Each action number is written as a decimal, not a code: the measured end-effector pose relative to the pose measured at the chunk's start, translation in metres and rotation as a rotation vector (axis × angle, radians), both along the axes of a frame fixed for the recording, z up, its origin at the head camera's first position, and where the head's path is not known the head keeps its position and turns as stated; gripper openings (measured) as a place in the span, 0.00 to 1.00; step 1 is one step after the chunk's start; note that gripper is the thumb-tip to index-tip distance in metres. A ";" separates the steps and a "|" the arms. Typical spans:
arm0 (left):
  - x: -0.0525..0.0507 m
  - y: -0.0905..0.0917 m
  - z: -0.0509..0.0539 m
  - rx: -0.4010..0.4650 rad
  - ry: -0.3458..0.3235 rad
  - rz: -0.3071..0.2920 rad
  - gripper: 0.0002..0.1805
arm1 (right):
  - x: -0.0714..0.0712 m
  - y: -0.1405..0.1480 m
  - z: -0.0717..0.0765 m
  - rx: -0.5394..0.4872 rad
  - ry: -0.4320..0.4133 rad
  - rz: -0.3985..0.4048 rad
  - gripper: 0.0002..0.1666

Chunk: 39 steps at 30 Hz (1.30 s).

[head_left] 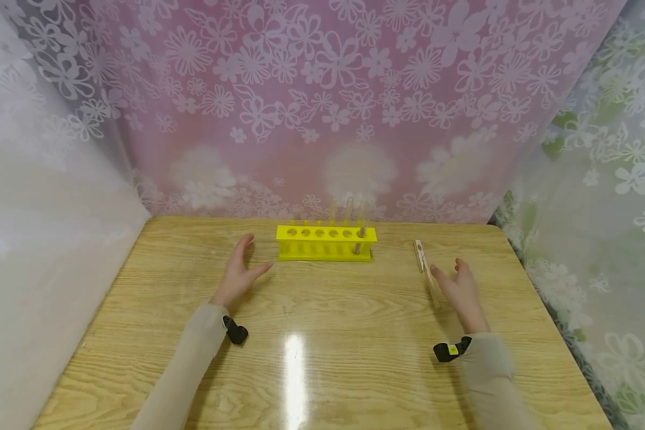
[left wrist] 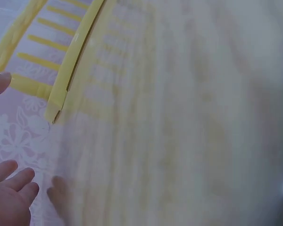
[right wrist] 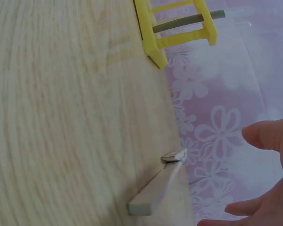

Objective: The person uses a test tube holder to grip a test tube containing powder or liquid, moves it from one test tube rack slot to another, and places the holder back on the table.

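Observation:
A yellow test tube rack (head_left: pixel 325 255) stands at the back of the table, its top plate pierced by a row of holes. In its right end hole is a glass test tube (head_left: pixel 362 230) with dark grey contents. Fainter clear tubes (head_left: pixel 349 209) rise behind the top plate. My left hand (head_left: pixel 237 276) hovers left of the rack, thumb and fingers spread, holding nothing. A wooden test tube clamp (head_left: pixel 432 291) lies to the rack's right. Beside it is my right hand (head_left: pixel 462 294), fingers apart and nothing held; the right wrist view shows a gap between this hand and the clamp (right wrist: pixel 153 193).
The wood-grain table (head_left: pixel 344 322) has a bright light reflection near its front. A pink flowered curtain (head_left: pixel 301 119) hangs behind the back edge. Pale sheeting (head_left: pixel 48 209) stands at the left and a floral curtain (head_left: pixel 613 239) at the right. Black wrist cameras (head_left: pixel 236 332) sit on both sleeves.

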<state>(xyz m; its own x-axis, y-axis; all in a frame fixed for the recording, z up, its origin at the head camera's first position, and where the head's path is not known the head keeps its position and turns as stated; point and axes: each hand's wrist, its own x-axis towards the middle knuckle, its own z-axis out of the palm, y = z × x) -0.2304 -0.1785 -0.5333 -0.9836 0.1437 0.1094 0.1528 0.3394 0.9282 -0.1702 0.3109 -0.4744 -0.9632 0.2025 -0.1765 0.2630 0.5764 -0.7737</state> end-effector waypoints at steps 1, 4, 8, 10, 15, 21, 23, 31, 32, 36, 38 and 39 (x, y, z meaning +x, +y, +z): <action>-0.002 0.001 -0.001 0.008 -0.008 -0.001 0.50 | -0.001 0.000 -0.003 0.005 -0.032 0.003 0.55; -0.010 0.005 -0.003 0.041 -0.022 -0.022 0.51 | -0.002 0.001 -0.010 0.008 -0.087 -0.002 0.55; -0.018 0.012 -0.005 0.085 -0.033 -0.055 0.52 | -0.004 -0.001 -0.018 0.027 -0.090 -0.034 0.55; -0.021 0.016 -0.006 0.096 -0.043 -0.059 0.53 | -0.005 -0.002 -0.021 0.056 -0.068 -0.048 0.54; -0.026 0.023 -0.008 0.113 -0.065 -0.044 0.55 | -0.005 -0.006 -0.028 0.125 -0.048 -0.079 0.51; -0.033 0.030 -0.012 0.103 -0.063 -0.029 0.57 | -0.003 -0.009 -0.035 0.163 -0.039 -0.104 0.50; -0.035 0.032 -0.013 0.094 -0.066 -0.027 0.58 | -0.003 -0.011 -0.037 0.172 -0.032 -0.112 0.49; -0.041 0.035 -0.017 0.085 -0.050 -0.024 0.57 | -0.004 -0.015 -0.041 0.184 0.011 -0.164 0.46; -0.042 0.036 -0.018 0.084 -0.045 -0.027 0.57 | -0.004 -0.015 -0.042 0.184 0.017 -0.171 0.46; -0.042 0.038 -0.018 0.089 -0.042 -0.021 0.57 | -0.005 -0.015 -0.044 0.175 0.040 -0.192 0.45; -0.042 0.039 -0.018 0.094 -0.038 -0.016 0.57 | -0.005 -0.016 -0.046 0.169 0.053 -0.205 0.44; -0.042 0.039 -0.018 0.100 -0.038 -0.013 0.57 | -0.005 -0.017 -0.047 0.165 0.060 -0.213 0.43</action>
<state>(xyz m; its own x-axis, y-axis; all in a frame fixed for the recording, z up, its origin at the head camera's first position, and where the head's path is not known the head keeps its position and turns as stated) -0.2728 -0.1390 -0.5508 -0.9854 0.1466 0.0869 0.1210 0.2427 0.9625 -0.1752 0.2938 -0.5209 -0.9037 0.4228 -0.0681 0.3480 0.6325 -0.6920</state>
